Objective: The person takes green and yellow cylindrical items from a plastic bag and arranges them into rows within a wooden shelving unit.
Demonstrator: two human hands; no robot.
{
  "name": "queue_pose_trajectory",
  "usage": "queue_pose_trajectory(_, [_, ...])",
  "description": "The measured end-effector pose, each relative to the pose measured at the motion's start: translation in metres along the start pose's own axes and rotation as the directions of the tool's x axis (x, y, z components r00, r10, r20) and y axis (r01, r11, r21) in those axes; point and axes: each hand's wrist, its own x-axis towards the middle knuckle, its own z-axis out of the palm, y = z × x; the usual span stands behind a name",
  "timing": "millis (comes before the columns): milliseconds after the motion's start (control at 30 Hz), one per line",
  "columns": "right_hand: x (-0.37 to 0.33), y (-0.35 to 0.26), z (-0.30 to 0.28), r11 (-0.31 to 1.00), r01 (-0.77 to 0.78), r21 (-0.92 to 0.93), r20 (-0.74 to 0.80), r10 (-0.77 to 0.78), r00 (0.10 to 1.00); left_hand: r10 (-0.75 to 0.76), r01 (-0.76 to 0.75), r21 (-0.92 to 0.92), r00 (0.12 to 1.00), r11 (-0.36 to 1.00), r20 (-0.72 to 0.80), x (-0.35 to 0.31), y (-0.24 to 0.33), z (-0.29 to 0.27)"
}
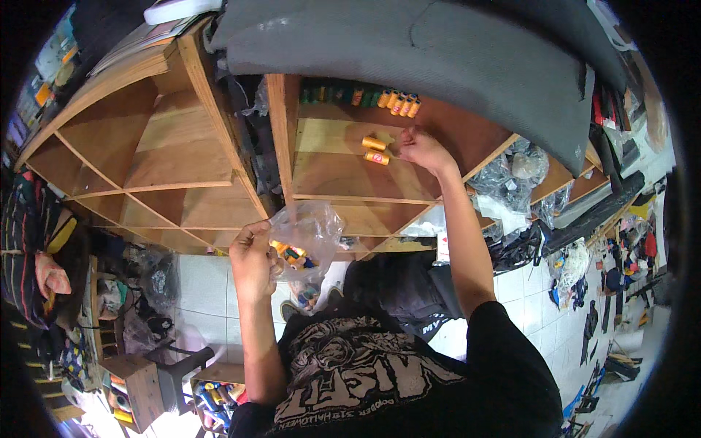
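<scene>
My left hand point(253, 257) grips the rim of a clear plastic bag point(321, 223), its fingers closed. Inside the bag lie several small orange cylinders point(293, 257), some with dark parts. Within the wooden shelf compartment, my right hand point(425, 150) has its fingers curled in; whatever they may hold is hidden. Just left of it, two orange battery-like cylinders, one point(374, 143) and another with a pale label point(377, 158), lie on their sides. Several more orange cylinders point(398, 103) stand upright in close rows at the compartment's back, beside some dark green ones point(370, 98).
A grey padded sheet point(409, 44) overhangs the compartment. Wooden dividers point(280, 139) bound the shelving, which continues left as another cubby unit point(168, 146). Bundled plastic bags point(522, 168) fill a cubby to the right. Tiled floor point(212, 292) and a dark stool point(179, 372) lie lower left.
</scene>
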Motion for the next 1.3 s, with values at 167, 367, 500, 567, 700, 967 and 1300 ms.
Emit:
queue_pose_trajectory(167, [-0.005, -0.020, -0.008, 0.800, -0.013, 0.599, -0.177, 0.149, 0.973, -0.010, 0.010, 0.010, 0.999, 1.000, 0.034, 0.002, -0.007, 0.000])
queue_pose_trajectory(367, [0.014, -0.008, -0.012, 0.548, 0.013, 0.836, -0.139, 0.188, 0.972, 0.000, 0.000, -0.002, 1.000, 1.000, 0.008, 0.000, -0.007, -0.007])
queue_pose_trajectory(500, [0.032, 0.004, -0.012, 0.674, 0.014, 0.739, -0.173, 0.169, 0.970, -0.044, 0.044, -0.017, 0.998, 0.999, -0.047, -0.005, 0.002, -0.004])
queue_pose_trajectory(567, [0.038, -0.002, -0.010, 0.784, -0.005, 0.621, -0.206, 0.170, 0.964, -0.040, 0.040, -0.005, 0.997, 0.999, -0.064, -0.004, 0.000, -0.008])
queue_pose_trajectory(700, [0.042, -0.044, -0.015, 0.991, -0.069, 0.117, -0.249, 0.096, 0.964, -0.034, 0.032, -0.021, 0.993, 0.999, -0.112, -0.002, -0.003, -0.014])
queue_pose_trajectory(967, [0.109, 0.010, -0.009, 0.940, 0.012, 0.341, -0.223, 0.069, 0.972, -0.044, 0.042, -0.016, 0.993, 0.999, -0.110, 0.000, -0.014, -0.006])
queue_pose_trajectory(1300, [0.132, 0.003, -0.029, 0.843, 0.150, -0.517, -0.211, -0.295, 0.932, -0.062, 0.065, 0.012, 0.983, 0.998, -0.175, 0.006, -0.018, -0.018])
